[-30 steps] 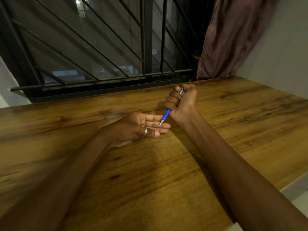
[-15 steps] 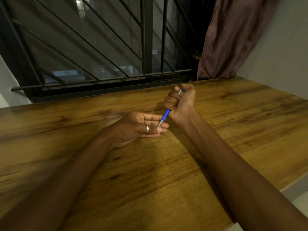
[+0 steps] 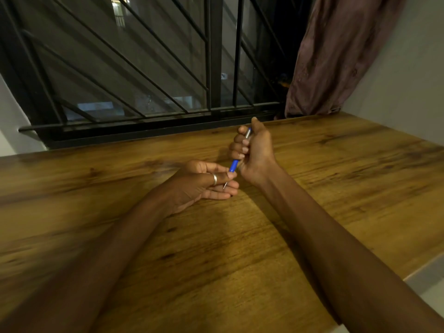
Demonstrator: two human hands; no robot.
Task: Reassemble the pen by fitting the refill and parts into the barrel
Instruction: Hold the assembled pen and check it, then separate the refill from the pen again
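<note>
A blue pen (image 3: 233, 166) with a silver upper part (image 3: 247, 134) slants down to the left in the fist of my right hand (image 3: 258, 150), whose thumb sticks up. My left hand (image 3: 197, 186), wearing a ring (image 3: 215, 179), lies palm-up on the wooden table (image 3: 240, 248). Its thumb and fingertip pinch the pen's lower end. A thin metal refill tip (image 3: 225, 185) pokes out below that pinch, over the left fingers. Most of the barrel is hidden inside my right fist.
A barred black window grille (image 3: 144, 68) runs along the table's far edge. A brownish curtain (image 3: 336, 56) hangs at the back right beside a pale wall (image 3: 408, 80). The table's right front edge (image 3: 420, 267) is close to my right forearm.
My left hand went from lying flat and open under the pen's tip to curling its fingers and pinching the tip. My right thumb has lifted off the pen's top.
</note>
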